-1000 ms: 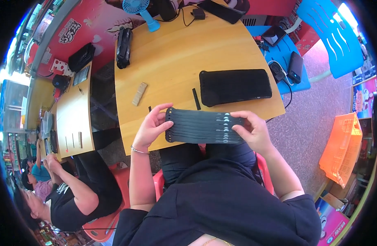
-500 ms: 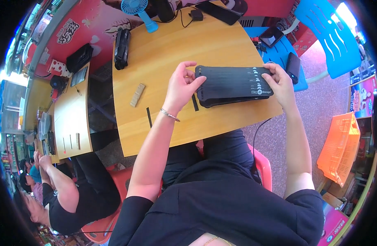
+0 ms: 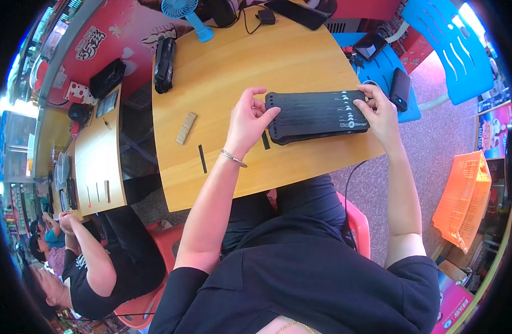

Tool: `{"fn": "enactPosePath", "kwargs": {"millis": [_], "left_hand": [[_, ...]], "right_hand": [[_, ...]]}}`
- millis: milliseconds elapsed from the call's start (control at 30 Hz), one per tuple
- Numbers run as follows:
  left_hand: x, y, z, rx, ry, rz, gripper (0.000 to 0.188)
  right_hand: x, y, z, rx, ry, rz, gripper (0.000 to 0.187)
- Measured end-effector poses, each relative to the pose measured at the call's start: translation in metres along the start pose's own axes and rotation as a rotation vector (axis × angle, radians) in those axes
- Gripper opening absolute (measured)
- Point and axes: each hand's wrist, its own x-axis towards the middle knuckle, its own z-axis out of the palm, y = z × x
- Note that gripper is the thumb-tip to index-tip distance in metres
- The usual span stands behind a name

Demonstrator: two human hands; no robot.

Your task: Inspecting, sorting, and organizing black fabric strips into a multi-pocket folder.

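Both my hands grip a stack of flat black straps (image 3: 309, 114) by its two ends, just above the right part of the wooden table. My left hand (image 3: 249, 119) pinches the left end between thumb and fingers. At the other end, my right hand (image 3: 378, 114) has its thumb on top, next to a row of white printed marks. The layers are pressed close at the top, and the lower ones stick out toward me. Below the stack's left end lies a black strip (image 3: 265, 140). Another black strip (image 3: 202, 159) is beside my left wrist, and a beige ridged stick (image 3: 186, 128) lies farther left.
A black wrapped bundle (image 3: 164, 64) sits at the table's left edge. Toward the back are a blue fan (image 3: 189, 16), a charger with cable (image 3: 265, 16) and a dark flat device (image 3: 298, 13). A blue chair (image 3: 373, 69) stands right; a co-worker (image 3: 94, 261) sits left.
My hands and the strap stack stay in nearly the same place, with only a slight shift. The view has moved a little. On the left, the co-worker's hands have shifted slightly.
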Motion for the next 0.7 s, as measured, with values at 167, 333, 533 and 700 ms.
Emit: {"fn": "enactPosePath", "kwargs": {"millis": [167, 333, 533, 700], "left_hand": [[0.000, -0.002, 0.000, 0.028, 0.000, 0.013, 0.046], [0.000, -0.005, 0.000, 0.055, 0.002, 0.009, 0.046], [0.001, -0.006, 0.001, 0.066, -0.002, -0.003, 0.046], [0.004, -0.011, 0.001, 0.073, -0.011, 0.018, 0.047]], "right_hand": [[-0.001, 0.000, 0.001, -0.031, -0.009, 0.001, 0.032], [-0.003, 0.001, 0.003, -0.035, -0.012, 0.015, 0.034], [-0.003, 0.006, 0.006, -0.069, 0.014, 0.004, 0.035], [-0.002, 0.012, 0.007, -0.097, 0.017, -0.006, 0.036]]}}
